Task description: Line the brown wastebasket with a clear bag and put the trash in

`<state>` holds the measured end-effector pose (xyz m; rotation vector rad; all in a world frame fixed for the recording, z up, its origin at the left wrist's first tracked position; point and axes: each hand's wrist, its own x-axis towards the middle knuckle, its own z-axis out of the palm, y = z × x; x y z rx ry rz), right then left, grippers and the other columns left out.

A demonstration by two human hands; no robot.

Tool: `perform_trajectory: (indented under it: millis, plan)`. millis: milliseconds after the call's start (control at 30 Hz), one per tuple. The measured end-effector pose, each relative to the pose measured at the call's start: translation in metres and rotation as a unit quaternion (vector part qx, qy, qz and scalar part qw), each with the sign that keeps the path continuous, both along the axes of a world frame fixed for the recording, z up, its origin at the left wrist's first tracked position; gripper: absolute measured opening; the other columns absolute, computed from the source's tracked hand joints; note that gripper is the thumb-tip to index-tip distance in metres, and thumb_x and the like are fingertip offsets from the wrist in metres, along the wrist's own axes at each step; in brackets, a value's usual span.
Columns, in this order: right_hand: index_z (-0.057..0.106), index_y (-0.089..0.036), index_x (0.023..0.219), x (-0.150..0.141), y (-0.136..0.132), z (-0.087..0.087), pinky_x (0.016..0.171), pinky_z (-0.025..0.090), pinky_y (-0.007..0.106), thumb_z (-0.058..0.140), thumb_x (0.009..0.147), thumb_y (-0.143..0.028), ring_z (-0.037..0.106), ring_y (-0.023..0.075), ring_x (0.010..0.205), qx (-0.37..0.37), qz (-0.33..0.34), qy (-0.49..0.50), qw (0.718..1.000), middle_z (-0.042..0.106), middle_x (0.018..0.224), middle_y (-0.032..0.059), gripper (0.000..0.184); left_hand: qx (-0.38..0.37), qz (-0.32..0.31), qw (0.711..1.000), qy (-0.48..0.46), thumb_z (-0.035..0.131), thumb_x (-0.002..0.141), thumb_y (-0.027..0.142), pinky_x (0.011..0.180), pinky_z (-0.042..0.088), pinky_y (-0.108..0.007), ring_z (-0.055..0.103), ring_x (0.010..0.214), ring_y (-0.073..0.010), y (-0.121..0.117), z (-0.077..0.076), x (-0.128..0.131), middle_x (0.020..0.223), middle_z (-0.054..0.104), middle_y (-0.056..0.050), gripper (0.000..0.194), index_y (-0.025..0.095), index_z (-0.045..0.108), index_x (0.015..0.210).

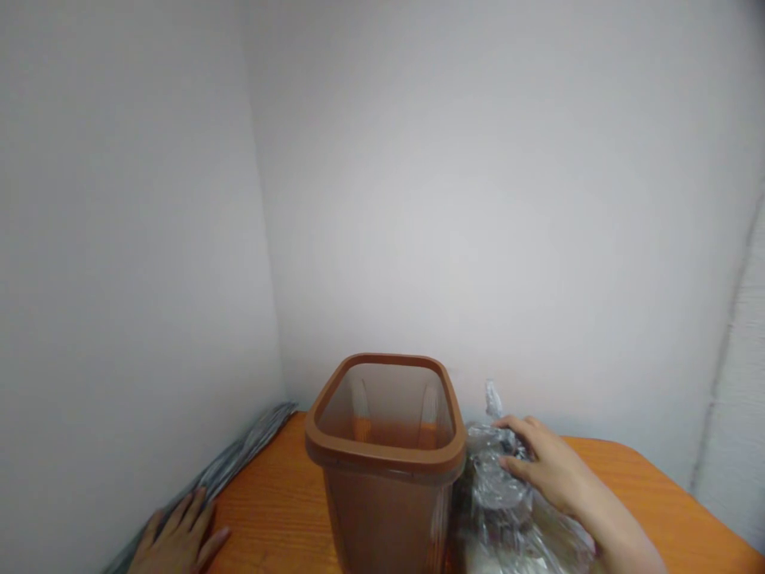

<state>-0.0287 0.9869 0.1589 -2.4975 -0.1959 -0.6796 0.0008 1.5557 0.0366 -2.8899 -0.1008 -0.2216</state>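
Note:
A brown see-through plastic trash bin [386, 458] stands upright in the middle of the table. Just right of it sits a clear, crinkled plastic bag [499, 486] with things inside that I cannot make out. My right hand [543, 462] is at the top of this bag, thumb and fingers apart with part of the plastic between them. At the lower left, my left hand [176, 534] lies flat with its fingers spread. Its fingertips rest at a long, grey, folded strip of thin plastic [239, 454] along the wall.
The orange wood-grain table [275, 494] reaches into a corner of white walls [418, 199]. Its rounded right edge runs down toward the lower right of the view. Near the back wall, the bin and the bag stand side by side.

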Motion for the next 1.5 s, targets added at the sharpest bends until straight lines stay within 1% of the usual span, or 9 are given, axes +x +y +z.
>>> perform_trajectory:
  millis: [133,267,467,633,733,867,1000,1133,1500]
  plan:
    - [0.073,-0.024,0.095,0.01,-0.017,-0.001,0.081,0.054,0.04,0.057,0.078,-0.032,0.069,0.0275,0.089,0.005,-0.003,-0.047,0.999,0.072,0.091,0.0069,0.025,-0.003,0.011,0.999,-0.035,0.045,0.091,0.046,0.12,0.003,-0.061,0.023,0.149,-0.0338,-0.039,0.039,-0.014,0.157,0.025,-0.014,0.059,0.018,0.048,0.143]
    - [0.072,-0.023,0.096,0.009,-0.024,0.002,0.081,0.053,0.042,0.055,0.081,-0.039,0.068,0.0276,0.09,0.019,-0.031,-0.089,0.995,0.071,0.096,0.0068,0.027,-0.143,-0.063,0.981,-0.115,0.038,0.094,0.052,0.122,0.006,-0.058,0.02,0.151,-0.0307,-0.078,0.08,-0.022,0.161,0.026,-0.009,0.064,0.019,0.039,0.149]
    - [0.067,-0.023,0.095,-0.012,-0.009,0.031,0.084,0.048,0.043,0.047,0.088,-0.041,0.065,0.0269,0.095,0.016,-0.11,-0.226,0.968,0.067,0.103,0.0064,0.028,-0.432,-0.296,0.839,-0.147,0.033,0.097,0.057,0.124,0.014,-0.045,0.016,0.152,-0.0196,-0.139,0.14,-0.036,0.166,0.015,-0.002,0.065,0.031,0.02,0.155]
    - [0.067,-0.024,0.091,-0.037,0.015,0.11,0.081,0.046,0.042,0.046,0.087,-0.032,0.063,0.0269,0.09,-0.036,-0.151,-0.36,0.92,0.067,0.097,0.0077,0.023,-0.457,-0.367,0.804,-0.101,0.052,0.088,0.063,0.12,0.027,-0.049,0.026,0.149,-0.0287,-0.17,0.158,-0.029,0.163,0.023,-0.006,0.046,0.028,0.061,0.117]
    - [0.067,-0.021,0.102,-0.048,0.034,0.175,0.09,0.043,0.042,0.041,0.092,-0.029,0.06,0.0287,0.103,-0.06,-0.156,-0.398,0.902,0.065,0.105,0.0131,0.029,-0.476,-0.376,0.788,-0.108,0.054,0.088,0.06,0.113,0.037,-0.046,0.034,0.144,-0.0297,-0.176,0.154,-0.022,0.16,0.032,-0.009,0.037,0.023,0.058,0.088]
    - [0.07,-0.015,0.101,-0.04,0.062,0.252,0.087,0.042,0.043,0.045,0.088,-0.036,0.062,0.0311,0.107,-0.027,-0.151,-0.46,0.875,0.067,0.101,0.008,0.035,-0.493,-0.378,0.778,-0.096,0.056,0.089,0.056,0.114,0.034,-0.045,0.035,0.143,-0.0277,-0.177,0.146,-0.018,0.16,0.031,-0.008,0.034,0.026,0.06,0.103]
    - [0.07,-0.009,0.097,-0.01,0.084,0.291,0.075,0.04,0.034,0.046,0.085,-0.04,0.065,0.0298,0.1,0.08,-0.074,-0.477,0.872,0.068,0.092,0.0068,0.042,-0.497,-0.381,0.775,-0.081,0.056,0.089,0.055,0.113,0.036,-0.043,0.038,0.142,-0.0272,-0.177,0.145,-0.017,0.16,0.031,-0.007,0.036,0.027,0.061,0.111]
    - [0.068,-0.004,0.101,0.02,0.106,0.279,0.073,0.041,0.029,0.045,0.086,-0.035,0.065,0.0236,0.095,0.127,0.006,-0.431,0.893,0.068,0.093,0.0084,0.041,-0.498,-0.378,0.775,-0.088,0.056,0.089,0.056,0.108,0.041,-0.041,0.042,0.138,-0.028,-0.179,0.149,-0.019,0.158,0.035,-0.008,0.033,0.024,0.06,0.095]
    - [0.076,-0.019,0.085,0.04,0.145,0.15,0.087,0.047,0.032,0.056,0.072,-0.011,0.065,0.0214,0.095,0.087,0.155,-0.125,0.976,0.074,0.095,0.0049,0.025,-0.514,-0.359,0.753,-0.2,0.06,0.083,0.062,0.112,0.037,-0.047,0.041,0.136,-0.0288,-0.179,0.142,-0.011,0.146,0.04,-0.014,0.061,0.023,0.046,0.129]
